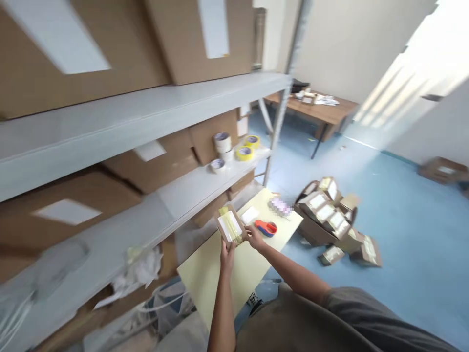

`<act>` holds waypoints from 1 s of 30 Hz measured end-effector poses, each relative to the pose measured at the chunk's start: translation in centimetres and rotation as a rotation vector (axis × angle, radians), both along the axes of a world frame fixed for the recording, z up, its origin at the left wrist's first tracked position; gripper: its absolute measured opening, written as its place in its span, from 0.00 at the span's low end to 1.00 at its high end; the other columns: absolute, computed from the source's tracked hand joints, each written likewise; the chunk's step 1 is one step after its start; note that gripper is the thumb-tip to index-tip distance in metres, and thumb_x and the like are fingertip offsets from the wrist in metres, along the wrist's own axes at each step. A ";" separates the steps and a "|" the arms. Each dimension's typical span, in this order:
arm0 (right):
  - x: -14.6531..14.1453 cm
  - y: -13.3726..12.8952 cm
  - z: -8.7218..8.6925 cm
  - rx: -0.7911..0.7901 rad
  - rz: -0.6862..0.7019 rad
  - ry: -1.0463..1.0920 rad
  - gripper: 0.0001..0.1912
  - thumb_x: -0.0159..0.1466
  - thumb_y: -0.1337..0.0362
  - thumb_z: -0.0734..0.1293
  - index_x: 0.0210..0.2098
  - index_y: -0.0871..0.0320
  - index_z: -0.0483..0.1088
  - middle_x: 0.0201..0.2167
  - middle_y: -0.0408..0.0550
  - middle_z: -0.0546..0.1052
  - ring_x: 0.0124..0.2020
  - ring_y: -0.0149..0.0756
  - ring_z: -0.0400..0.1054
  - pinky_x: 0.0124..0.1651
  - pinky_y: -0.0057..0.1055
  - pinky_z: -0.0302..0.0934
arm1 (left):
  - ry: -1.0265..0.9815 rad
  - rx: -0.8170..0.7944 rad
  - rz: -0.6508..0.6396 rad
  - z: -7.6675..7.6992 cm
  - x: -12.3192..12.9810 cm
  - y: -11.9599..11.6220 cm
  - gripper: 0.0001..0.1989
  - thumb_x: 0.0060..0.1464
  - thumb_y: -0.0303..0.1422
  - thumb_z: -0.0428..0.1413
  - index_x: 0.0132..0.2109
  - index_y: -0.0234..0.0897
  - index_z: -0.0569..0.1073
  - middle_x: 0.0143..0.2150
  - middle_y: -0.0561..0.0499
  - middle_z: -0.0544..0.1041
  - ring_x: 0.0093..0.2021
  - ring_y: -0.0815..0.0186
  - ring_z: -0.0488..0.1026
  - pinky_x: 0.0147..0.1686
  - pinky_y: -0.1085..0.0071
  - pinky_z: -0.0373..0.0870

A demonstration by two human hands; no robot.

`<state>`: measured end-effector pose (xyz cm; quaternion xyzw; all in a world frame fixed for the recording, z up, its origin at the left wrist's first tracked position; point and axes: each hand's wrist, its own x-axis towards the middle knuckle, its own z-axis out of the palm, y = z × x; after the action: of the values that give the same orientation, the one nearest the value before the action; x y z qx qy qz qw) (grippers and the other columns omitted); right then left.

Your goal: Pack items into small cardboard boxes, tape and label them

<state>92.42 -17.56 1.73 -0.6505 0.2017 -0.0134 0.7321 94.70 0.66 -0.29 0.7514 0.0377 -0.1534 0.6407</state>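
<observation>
A small cardboard box [230,226] with a white label and yellowish tape across it is held above a pale yellow table [205,259]. My left hand [227,256] grips its lower edge, and the fingers of my right hand [253,236] close on its right corner. Just right of the box, a red and blue tape dispenser [266,228] lies on the table. Behind it are a white pad [249,215] and a pinkish item [280,207] that is pixelated.
Metal shelving [164,200] with large cartons and tape rolls [223,143] runs along the left. Taped boxes [326,212] are piled on the blue floor at right. A brown desk [322,108] stands at the back.
</observation>
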 end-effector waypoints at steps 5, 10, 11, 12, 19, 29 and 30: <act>-2.5 -9.8 2.1 0.008 -0.239 -0.080 0.21 0.60 0.55 0.73 0.52 0.49 0.75 0.49 0.49 0.81 0.53 0.46 0.75 0.55 0.45 0.72 | -0.086 0.036 -0.255 3.5 2.6 -10.9 0.52 0.59 0.60 0.59 0.80 0.42 0.50 0.77 0.41 0.60 0.75 0.51 0.61 0.72 0.60 0.60; -7.7 -21.7 2.9 0.022 -0.446 -0.141 0.21 0.61 0.52 0.73 0.52 0.49 0.73 0.52 0.49 0.79 0.54 0.47 0.74 0.54 0.45 0.72 | -0.128 0.024 -0.474 6.0 1.0 -24.9 0.49 0.61 0.59 0.57 0.79 0.43 0.51 0.78 0.43 0.59 0.77 0.52 0.58 0.74 0.56 0.56; -9.0 -24.2 2.8 0.022 -0.483 -0.143 0.21 0.61 0.52 0.73 0.52 0.49 0.73 0.52 0.50 0.79 0.54 0.47 0.74 0.54 0.45 0.72 | -0.131 0.020 -0.515 6.2 0.3 -27.7 0.47 0.62 0.58 0.57 0.79 0.43 0.52 0.78 0.44 0.59 0.77 0.53 0.58 0.74 0.56 0.56; -10.3 -26.6 2.7 0.021 -0.521 -0.144 0.21 0.61 0.52 0.73 0.52 0.50 0.72 0.53 0.50 0.79 0.54 0.48 0.74 0.54 0.46 0.72 | -0.133 0.022 -0.551 6.4 -0.6 -30.6 0.47 0.63 0.58 0.56 0.79 0.43 0.52 0.78 0.44 0.59 0.77 0.53 0.58 0.74 0.56 0.56; -20.0 -41.3 1.2 0.005 -0.786 -0.126 0.22 0.59 0.52 0.72 0.51 0.51 0.72 0.55 0.51 0.78 0.56 0.49 0.73 0.58 0.46 0.69 | -0.091 -0.017 -0.790 5.3 -7.3 -48.9 0.47 0.63 0.55 0.58 0.79 0.41 0.51 0.77 0.42 0.61 0.76 0.52 0.59 0.74 0.56 0.57; -36.3 -52.5 0.6 -0.037 -1.215 0.007 0.25 0.59 0.53 0.71 0.54 0.54 0.71 0.56 0.54 0.79 0.56 0.47 0.74 0.60 0.45 0.68 | -0.004 -0.048 -1.227 3.8 -20.5 -67.1 0.45 0.63 0.52 0.60 0.78 0.39 0.55 0.77 0.41 0.61 0.77 0.53 0.57 0.75 0.56 0.53; -37.6 -52.9 0.6 -0.046 -1.245 0.023 0.26 0.59 0.52 0.71 0.54 0.54 0.71 0.56 0.54 0.79 0.56 0.47 0.74 0.60 0.45 0.68 | 0.009 -0.060 -1.258 3.6 -21.8 -68.0 0.45 0.63 0.52 0.60 0.78 0.39 0.55 0.77 0.41 0.62 0.77 0.53 0.57 0.75 0.56 0.54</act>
<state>54.80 -70.48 2.31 -0.4265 0.5506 -0.4353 0.5706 72.90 -67.35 3.36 0.6109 -0.4130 -0.5050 0.4486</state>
